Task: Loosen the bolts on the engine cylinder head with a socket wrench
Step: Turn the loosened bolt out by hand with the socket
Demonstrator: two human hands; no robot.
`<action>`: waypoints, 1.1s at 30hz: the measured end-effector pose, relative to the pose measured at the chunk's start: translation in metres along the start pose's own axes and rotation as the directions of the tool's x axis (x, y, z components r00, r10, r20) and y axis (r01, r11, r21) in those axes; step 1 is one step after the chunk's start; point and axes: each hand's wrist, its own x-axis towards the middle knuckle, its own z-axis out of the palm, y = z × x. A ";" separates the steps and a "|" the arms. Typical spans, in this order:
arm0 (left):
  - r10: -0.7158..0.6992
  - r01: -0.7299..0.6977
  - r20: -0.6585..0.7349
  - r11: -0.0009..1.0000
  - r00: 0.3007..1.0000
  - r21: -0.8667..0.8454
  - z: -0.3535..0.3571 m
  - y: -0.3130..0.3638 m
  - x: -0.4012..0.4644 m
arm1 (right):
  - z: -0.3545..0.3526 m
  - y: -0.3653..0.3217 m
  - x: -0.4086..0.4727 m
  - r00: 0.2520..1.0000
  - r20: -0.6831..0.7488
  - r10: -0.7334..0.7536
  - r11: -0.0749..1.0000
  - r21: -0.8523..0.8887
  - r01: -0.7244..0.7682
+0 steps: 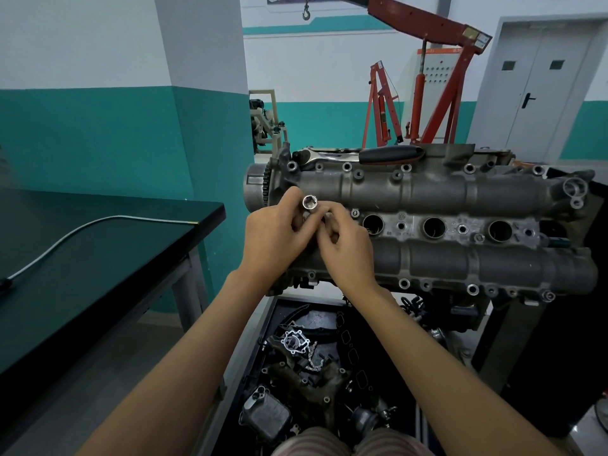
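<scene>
both hands together over the cylinder head, left hand gripping a socket, right hand pinching its lower end, ratchet wrench lying beyond them

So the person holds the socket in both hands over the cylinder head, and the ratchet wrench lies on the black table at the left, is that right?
Not quite. The head view shows the ratchet wrench lying on the far edge of the cylinder head, not on the black table. Both the left hand and right hand do hold the socket.
</scene>
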 end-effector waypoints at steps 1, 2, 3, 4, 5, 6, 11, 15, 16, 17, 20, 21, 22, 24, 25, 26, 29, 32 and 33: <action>0.002 -0.002 0.004 1.000 1.000 0.002 0.000 -0.001 0.000 | 0.001 0.001 0.000 1.000 -0.007 0.024 1.000 -0.001 -0.024; 0.006 -0.006 0.009 1.000 1.000 0.000 0.001 -0.001 -0.001 | 0.001 0.001 0.000 0.999 -0.010 0.045 0.999 0.001 -0.045; 0.011 -0.011 0.011 1.000 1.000 -0.006 0.001 -0.002 -0.001 | 0.001 0.002 0.000 0.999 -0.008 0.053 0.999 0.000 -0.053; 0.014 -0.014 0.010 1.000 1.000 -0.015 0.001 -0.002 -0.001 | 0.000 0.001 0.000 0.999 -0.002 0.048 0.999 0.004 -0.048; 0.015 -0.015 0.010 1.000 1.000 -0.026 0.000 -0.002 -0.001 | 0.000 0.001 0.000 0.999 0.007 0.038 0.999 0.016 -0.038; 0.015 -0.014 0.010 0.999 1.000 -0.040 0.000 -0.001 -0.001 | 0.000 0.001 0.000 0.999 0.015 0.028 0.999 0.033 -0.029; 0.012 -0.011 0.019 0.997 1.000 -0.072 -0.002 -0.001 -0.001 | 0.000 0.000 0.000 1.000 0.023 -0.016 0.999 0.040 0.015; 0.012 -0.012 0.008 0.999 1.000 -0.048 0.000 -0.002 -0.001 | 0.001 0.002 0.000 1.000 0.006 -0.007 0.999 0.031 0.007; 0.008 -0.008 0.002 0.999 1.000 -0.047 0.000 -0.002 -0.001 | 0.001 0.002 0.000 1.000 -0.006 0.000 1.000 0.021 0.000; 0.003 -0.003 -0.002 0.999 1.000 -0.050 0.000 -0.002 -0.001 | 0.002 0.002 0.000 1.000 -0.017 0.010 1.000 0.017 -0.010; -0.004 0.005 0.008 0.998 1.000 -0.065 0.001 -0.002 -0.002 | 0.001 0.002 0.000 0.999 -0.023 0.037 0.999 0.023 -0.037; -0.002 0.002 0.009 0.998 1.000 -0.062 0.001 -0.002 -0.002 | 0.001 0.002 0.000 0.999 -0.016 0.040 0.999 0.026 -0.039; -0.002 0.003 0.007 0.998 1.000 -0.062 0.000 -0.002 -0.002 | 0.001 0.002 0.001 0.999 -0.002 0.038 0.999 0.031 -0.038; -0.012 0.012 0.006 0.997 1.000 -0.070 0.000 -0.001 -0.002 | 0.000 0.001 0.000 0.999 0.035 0.029 0.999 0.045 -0.030; -0.012 0.012 0.009 0.997 1.000 -0.074 0.000 -0.001 -0.002 | 0.000 0.000 0.000 0.999 0.040 0.019 0.999 0.048 -0.021; -0.006 0.007 0.014 0.997 1.000 -0.076 0.000 0.000 -0.002 | -0.001 -0.001 -0.001 1.000 0.029 0.003 0.999 0.042 -0.004; 0.011 -0.010 0.013 0.999 1.000 -0.052 0.000 0.000 -0.002 | -0.001 -0.003 -0.001 0.999 -0.004 -0.037 0.999 0.009 0.037; -0.003 0.002 -0.011 0.999 1.000 -0.034 0.000 -0.001 0.000 | 0.000 -0.001 0.000 1.000 0.005 0.017 1.000 -0.013 -0.017; -0.006 0.006 -0.013 0.999 1.000 -0.034 0.000 -0.001 0.000 | 0.001 -0.001 0.000 1.000 -0.003 0.031 0.999 -0.018 -0.031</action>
